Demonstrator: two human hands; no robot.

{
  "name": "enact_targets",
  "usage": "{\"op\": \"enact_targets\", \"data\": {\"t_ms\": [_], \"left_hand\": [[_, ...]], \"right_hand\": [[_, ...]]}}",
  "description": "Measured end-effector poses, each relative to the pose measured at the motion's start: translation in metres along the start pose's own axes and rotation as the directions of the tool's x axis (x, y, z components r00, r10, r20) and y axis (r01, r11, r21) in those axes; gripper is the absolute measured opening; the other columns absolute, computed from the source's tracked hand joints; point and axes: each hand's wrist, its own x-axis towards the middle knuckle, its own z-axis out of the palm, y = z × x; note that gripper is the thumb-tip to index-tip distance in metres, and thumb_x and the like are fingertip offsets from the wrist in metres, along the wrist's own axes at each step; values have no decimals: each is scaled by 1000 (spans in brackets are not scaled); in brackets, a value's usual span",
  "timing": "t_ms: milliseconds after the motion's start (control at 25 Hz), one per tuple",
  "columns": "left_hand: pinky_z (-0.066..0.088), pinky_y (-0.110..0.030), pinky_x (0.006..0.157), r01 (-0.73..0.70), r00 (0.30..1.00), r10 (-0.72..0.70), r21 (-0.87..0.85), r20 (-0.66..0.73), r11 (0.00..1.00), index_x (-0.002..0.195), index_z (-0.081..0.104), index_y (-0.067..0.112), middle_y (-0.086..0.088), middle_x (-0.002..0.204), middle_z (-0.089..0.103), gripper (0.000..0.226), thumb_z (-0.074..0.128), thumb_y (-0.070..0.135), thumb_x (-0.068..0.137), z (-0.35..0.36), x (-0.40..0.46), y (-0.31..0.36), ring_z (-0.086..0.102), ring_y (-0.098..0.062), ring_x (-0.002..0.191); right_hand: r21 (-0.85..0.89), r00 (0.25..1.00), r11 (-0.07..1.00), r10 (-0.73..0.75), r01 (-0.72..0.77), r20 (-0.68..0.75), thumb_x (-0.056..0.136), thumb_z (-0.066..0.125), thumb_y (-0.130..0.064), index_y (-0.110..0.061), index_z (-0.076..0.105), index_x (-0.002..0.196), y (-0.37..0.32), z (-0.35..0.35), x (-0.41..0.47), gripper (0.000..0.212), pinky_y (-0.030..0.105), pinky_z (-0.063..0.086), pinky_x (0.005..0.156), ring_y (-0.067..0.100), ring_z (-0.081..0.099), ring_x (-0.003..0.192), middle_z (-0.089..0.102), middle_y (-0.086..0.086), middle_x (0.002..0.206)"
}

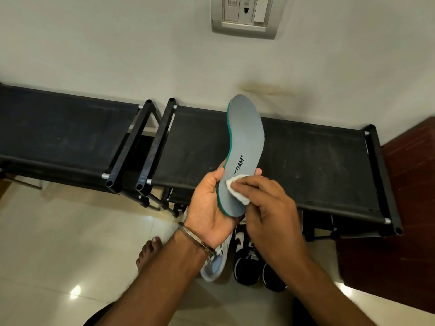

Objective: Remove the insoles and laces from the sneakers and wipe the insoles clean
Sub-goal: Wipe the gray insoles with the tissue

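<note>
Right fingers (pixel 249 184): curled, pressing a white wipe (pixel 237 188) onto the insole's heel end.
Left hand (pixel 209 203): cradles that heel from beneath.
Insole (pixel 247 137): long axis runs away from both hands, toe unwiped beyond the wipe.

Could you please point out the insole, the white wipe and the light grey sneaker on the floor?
insole (pixel 246 130): head view, on its grey top face, mid-length.
white wipe (pixel 234 182): head view, on the part showing above the right hand's fingers.
light grey sneaker (pixel 213 267): head view, on its toe area.
</note>
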Motion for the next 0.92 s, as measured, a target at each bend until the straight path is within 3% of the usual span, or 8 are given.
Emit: {"op": "enact_targets", "data": {"t_ms": [120, 280, 400, 480, 600, 720, 800, 920], "left_hand": [[34, -34, 112, 37, 999, -37, -5, 16, 999, 144, 45, 11, -17, 146, 46, 55, 34, 42, 100, 2, -2, 1, 46, -29, 134], [41, -34, 109, -39, 999, 39, 10, -24, 999, 143, 46, 9, -14, 140, 52, 53, 42, 32, 95, 3, -2, -5, 55, -25, 124], [39, -32, 110, 25, 999, -25, 22, -24, 999, 140, 48, 5, -18, 144, 48, 56, 39, 39, 96, 9, -5, 0, 48, -27, 133], [48, -30, 101, -1, 999, 3, 37, -54, 999, 141, 48, 7, -15, 138, 55, 53, 37, 36, 98, 9, -6, -1, 57, -25, 123], [57, -29, 84, -47, 997, 51, 66, -60, 997, 136, 54, 12, -11, 119, 65, 45, 38, 30, 98, 10, -5, -8, 65, -21, 98], [42, -30, 108, 40, 998, -39, 25, -42, 999, 135, 53, 4, -17, 133, 57, 50, 39, 35, 98, 11, -6, -3, 56, -24, 124], [34, -31, 114, 41, 998, -39, 45, -42, 998, 141, 46, 4, -19, 143, 48, 54, 36, 37, 100, 12, -8, 0, 48, -26, 132], [56, -29, 86, -55, 997, 59, 91, -45, 994, 142, 48, 11, -11, 122, 62, 49, 38, 29, 98, 10, -6, -6, 63, -21, 102]], "right_hand": [[34, 993, 994, -110, 108, 49, 79, 60, 8, -7, 74, 109, -12, 3, -6, 37, 10, 39, 101, 10, 56, 108, 68, 4, 113], [-10, 999, 999, 46, -46, -14, 82, 65, 10, -11, 74, 111, 8, -3, 7, 37, 7, 38, 100, 10, 57, 107, 68, 1, 115], [40, 997, 997, -67, 66, 28, 84, 56, 3, -7, 74, 109, -13, 3, -3, 33, 13, 41, 101, 11, 58, 109, 68, 3, 114], [26, 997, 997, -72, 72, 17, 86, 52, -6, -7, 74, 109, -3, -1, 2, 32, 10, 40, 100, 13, 58, 107, 68, 4, 113], [-59, 995, 997, 54, -59, -82, 86, 62, 2, -7, 73, 111, 16, -9, 13, 29, 5, 37, 99, 16, 59, 104, 68, 5, 113], [-30, 999, 999, -28, 28, -21, 86, 56, -1, -7, 74, 110, -8, 0, 3, 30, 14, 43, 99, 14, 59, 106, 68, 4, 114], [-8, 994, 994, -109, 109, 26, 86, 50, -8, -7, 74, 110, -10, 0, 2, 34, 15, 43, 100, 13, 58, 106, 68, 4, 114], [-105, 998, 994, -33, 27, -55, 86, 61, -2, -6, 73, 111, 19, -9, 13, 28, 9, 37, 99, 16, 56, 104, 69, 7, 114]]}}
